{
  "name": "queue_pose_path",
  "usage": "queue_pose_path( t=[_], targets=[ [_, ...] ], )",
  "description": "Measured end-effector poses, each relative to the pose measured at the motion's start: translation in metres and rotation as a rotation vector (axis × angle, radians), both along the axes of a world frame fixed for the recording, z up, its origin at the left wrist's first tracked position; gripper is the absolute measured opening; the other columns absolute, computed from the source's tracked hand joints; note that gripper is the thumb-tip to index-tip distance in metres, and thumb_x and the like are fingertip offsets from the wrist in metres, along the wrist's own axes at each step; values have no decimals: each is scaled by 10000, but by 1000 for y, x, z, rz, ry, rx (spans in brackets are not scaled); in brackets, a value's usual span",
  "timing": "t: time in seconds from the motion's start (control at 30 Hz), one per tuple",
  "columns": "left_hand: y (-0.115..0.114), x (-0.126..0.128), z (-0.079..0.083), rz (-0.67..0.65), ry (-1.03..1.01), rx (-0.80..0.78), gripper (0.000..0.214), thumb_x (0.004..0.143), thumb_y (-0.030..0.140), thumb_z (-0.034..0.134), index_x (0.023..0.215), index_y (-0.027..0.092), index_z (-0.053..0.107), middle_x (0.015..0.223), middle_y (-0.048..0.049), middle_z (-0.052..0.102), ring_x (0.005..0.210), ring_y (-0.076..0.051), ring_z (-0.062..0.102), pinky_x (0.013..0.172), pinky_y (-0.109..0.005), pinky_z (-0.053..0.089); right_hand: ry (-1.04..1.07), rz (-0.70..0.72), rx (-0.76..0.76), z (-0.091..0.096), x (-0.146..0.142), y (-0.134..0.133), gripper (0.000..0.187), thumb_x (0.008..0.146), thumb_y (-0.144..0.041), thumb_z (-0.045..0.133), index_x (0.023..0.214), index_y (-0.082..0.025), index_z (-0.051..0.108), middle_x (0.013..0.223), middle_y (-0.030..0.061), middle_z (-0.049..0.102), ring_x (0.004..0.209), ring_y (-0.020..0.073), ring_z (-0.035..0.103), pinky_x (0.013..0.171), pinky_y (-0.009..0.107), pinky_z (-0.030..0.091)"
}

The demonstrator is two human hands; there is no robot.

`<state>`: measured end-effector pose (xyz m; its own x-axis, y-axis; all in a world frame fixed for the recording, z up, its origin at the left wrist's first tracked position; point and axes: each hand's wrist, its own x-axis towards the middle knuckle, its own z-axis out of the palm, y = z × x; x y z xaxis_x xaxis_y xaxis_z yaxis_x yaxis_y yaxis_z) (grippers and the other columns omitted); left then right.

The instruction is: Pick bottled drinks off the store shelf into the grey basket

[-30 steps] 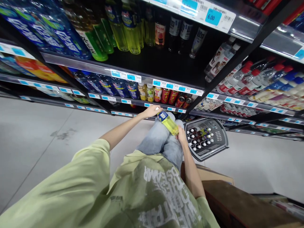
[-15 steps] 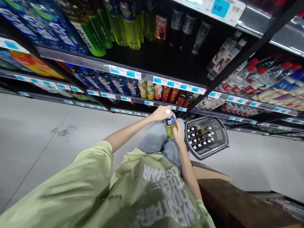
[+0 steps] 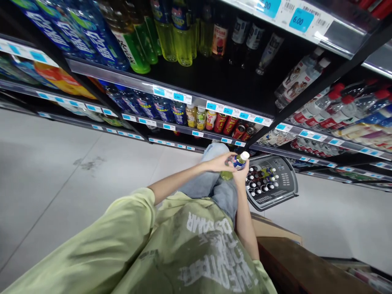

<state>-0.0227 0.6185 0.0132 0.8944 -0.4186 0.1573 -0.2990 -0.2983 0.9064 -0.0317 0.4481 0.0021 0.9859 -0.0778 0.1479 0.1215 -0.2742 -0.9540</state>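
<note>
Both hands hold one small bottle of yellow-green drink (image 3: pixel 235 164) with a white cap and blue label, above my knees in blue jeans. My left hand (image 3: pixel 219 162) grips its left side and my right hand (image 3: pixel 241 174) wraps it from below on the right. The cap points up and to the right. Just right of the hands, a grey shopping basket (image 3: pixel 289 183) on the floor holds several capped bottles standing upright.
Black store shelves (image 3: pixel 171 87) with blue price tags rise ahead, stocked with bottled water, green and yellow drinks and red cans. The grey tiled floor (image 3: pixel 61 171) stretches to the left. A brown cardboard box (image 3: pixel 294 261) sits at my right side.
The bottle lay tilted across my lap, cap to the left. Both hands have turned it upright and lifted it a little rightward, toward the basket. My view has shifted slightly.
</note>
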Motion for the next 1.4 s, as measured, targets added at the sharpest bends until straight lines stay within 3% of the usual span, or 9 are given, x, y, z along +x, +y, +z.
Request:
queue_pose_path(
  t=[0.23,0.33,0.47,0.67,0.8,0.93,1.07,1.23,1.4],
  targets=[
    [-44,-31,-53,68,-50,201,838,813,362,795,1581,255,478,1475,-157,640,1357,-371,640,1140,-493,528,35,-138,-93,11,-5,-58,625,778,-667,738,1142,-165,655,1111,124,735,1002,245,702,970,407,572],
    [-59,-33,-58,79,-72,232,804,786,257,753,1554,252,516,1404,-128,672,1313,-325,653,1148,-446,527,-11,-210,-158,18,-10,-84,552,849,-686,658,1026,-164,679,1047,115,733,984,237,685,962,393,561],
    [-64,-31,-59,48,-101,289,789,768,220,744,1534,238,560,1400,-127,682,1324,-322,643,1150,-445,529,51,-370,-149,23,-14,-113,538,792,-727,699,843,-197,625,792,21,657,732,178,617,720,315,551],
    [-64,-25,-67,37,-93,163,753,790,310,804,1511,275,588,1427,-110,699,1317,-308,669,1169,-443,520,231,-298,-102,22,-6,-145,533,670,-689,807,790,-204,621,644,-59,525,527,113,442,479,247,364],
    [-76,-15,-73,55,-29,208,813,772,372,855,1517,209,571,1466,-162,670,1399,-326,611,1221,-481,475,63,-553,-99,20,9,-159,468,688,-658,737,749,-213,606,630,-56,505,567,134,467,529,268,399],
    [-101,6,-74,4,-26,459,413,824,283,760,1229,204,753,1323,-150,749,1460,-375,542,1307,-613,293,-50,-780,-303,21,20,-183,351,739,-568,693,715,-246,553,665,-35,554,658,178,530,659,316,477],
    [-121,36,-74,-50,-18,564,176,859,220,648,913,173,809,974,-171,792,1187,-366,684,1278,-602,281,63,-948,-484,20,27,-220,262,778,-451,687,727,-270,505,765,9,630,789,226,607,829,366,527],
    [-124,68,-79,157,41,460,197,904,213,583,842,200,769,997,-150,796,1086,-328,687,1172,-521,393,286,-1215,-492,0,47,-270,260,814,-418,656,756,-292,436,843,47,663,887,273,656,903,399,534],
    [-125,81,-81,272,53,520,154,890,222,605,792,220,724,962,-106,799,1057,-308,693,1165,-495,394,397,-1298,-511,-33,72,-299,270,827,-451,646,774,-296,431,907,62,709,988,302,696,958,405,550]
  ],
)
